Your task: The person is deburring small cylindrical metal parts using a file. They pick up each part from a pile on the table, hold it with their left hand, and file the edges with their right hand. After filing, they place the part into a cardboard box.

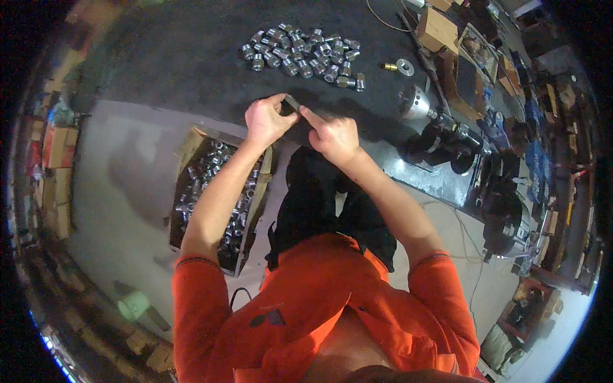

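My left hand point(265, 120) is closed, pinching a small grey metal piece point(292, 101) between thumb and forefinger just over the front edge of the dark workbench point(159, 70). From the other side comes my right hand point(336, 136), its forefinger reaching to the piece's near end and its other fingers curled in. The piece is too small to tell its exact kind. Beyond both hands, a heap of shiny metal pipe fittings point(300, 52) lies on the bench. A brass fitting point(387, 66) and a pale metal ring point(405, 67) lie to the right of the heap.
By my left forearm stands a wooden crate point(189, 148) holding many metal fittings point(214, 163). On the right are a silver cone-shaped tool head point(415, 103) and dark machine parts point(463, 150). Cardboard boxes point(437, 30) sit at the back right. Cluttered shelving point(568, 191) lines the right side.
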### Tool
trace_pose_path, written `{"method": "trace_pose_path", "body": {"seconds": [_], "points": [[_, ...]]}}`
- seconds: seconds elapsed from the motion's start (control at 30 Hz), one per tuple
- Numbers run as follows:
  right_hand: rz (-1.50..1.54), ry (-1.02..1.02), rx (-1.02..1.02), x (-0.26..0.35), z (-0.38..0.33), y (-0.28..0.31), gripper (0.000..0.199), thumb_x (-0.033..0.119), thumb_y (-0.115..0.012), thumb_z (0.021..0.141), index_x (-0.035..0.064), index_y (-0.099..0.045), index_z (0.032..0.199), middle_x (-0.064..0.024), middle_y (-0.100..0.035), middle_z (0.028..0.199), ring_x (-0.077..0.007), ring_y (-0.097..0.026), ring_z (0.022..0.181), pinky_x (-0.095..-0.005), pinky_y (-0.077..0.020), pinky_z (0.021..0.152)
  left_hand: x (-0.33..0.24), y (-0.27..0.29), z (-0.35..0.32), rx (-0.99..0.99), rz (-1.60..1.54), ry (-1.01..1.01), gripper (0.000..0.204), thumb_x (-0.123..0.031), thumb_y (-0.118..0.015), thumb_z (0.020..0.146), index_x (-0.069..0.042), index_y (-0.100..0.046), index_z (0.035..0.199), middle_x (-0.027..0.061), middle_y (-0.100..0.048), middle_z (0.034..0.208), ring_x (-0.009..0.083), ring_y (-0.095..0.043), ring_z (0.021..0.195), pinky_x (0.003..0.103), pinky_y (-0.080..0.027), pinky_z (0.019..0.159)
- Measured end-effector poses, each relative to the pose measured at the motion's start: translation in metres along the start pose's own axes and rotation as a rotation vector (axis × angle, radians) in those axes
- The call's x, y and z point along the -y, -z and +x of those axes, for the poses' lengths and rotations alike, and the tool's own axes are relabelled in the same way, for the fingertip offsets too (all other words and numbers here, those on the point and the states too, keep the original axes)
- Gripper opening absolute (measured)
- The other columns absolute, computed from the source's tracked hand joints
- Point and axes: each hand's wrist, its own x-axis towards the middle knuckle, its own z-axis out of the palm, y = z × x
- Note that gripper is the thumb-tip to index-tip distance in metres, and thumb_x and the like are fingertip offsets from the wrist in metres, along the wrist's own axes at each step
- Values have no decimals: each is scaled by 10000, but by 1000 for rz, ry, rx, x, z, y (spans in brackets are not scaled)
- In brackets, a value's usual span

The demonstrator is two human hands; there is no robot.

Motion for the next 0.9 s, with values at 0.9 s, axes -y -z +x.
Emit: {"method": "trace_pose_path", "body": {"seconds": [0.9], "points": [[10,38,-24,0,-6,4,553,108,-605,645,164,-602,1194,-91,-620,643,-269,-609,550,-397,-494,502,7,0,-1,-29,20,62,478,-326,-780,590,-80,-697,992,13,-539,548,78,-511,505,269,-443,527]]}}
